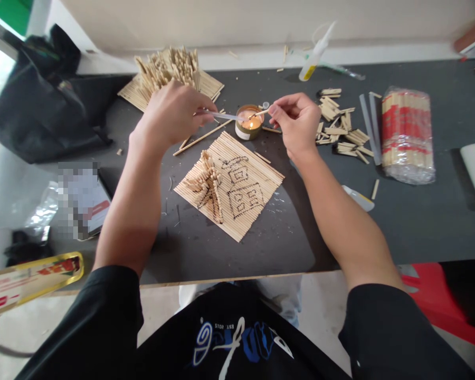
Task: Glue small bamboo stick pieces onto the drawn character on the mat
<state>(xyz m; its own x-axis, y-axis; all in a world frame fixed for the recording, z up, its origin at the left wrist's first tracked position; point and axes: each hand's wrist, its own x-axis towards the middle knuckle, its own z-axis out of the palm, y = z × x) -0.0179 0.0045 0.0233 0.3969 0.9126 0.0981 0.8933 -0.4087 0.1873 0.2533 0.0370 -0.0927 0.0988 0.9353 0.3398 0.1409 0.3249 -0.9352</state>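
My left hand [176, 113] pinches a translucent glue stick [227, 116], its tip over a lit candle in a tin [243, 131]. From the other side, my right hand [300, 122] pinches a short wooden stick [262, 112] between thumb and fingertips. Its far end is over the candle beside the glue stick's tip. In front of the candle lies a mat of joined wooden sticks [267, 171], marked with black outlined characters. Short stick pieces [209, 177] stand upright along the strokes on its left part.
At the back left stands another stick mat covered with upright pieces [168, 68]. A glue bottle [315, 55] is at the back. To the right are loose short sticks [346, 129], two glue sticks [370, 128] and a wrapped stick bundle [407, 134]. A black bag [43, 100] sits left.
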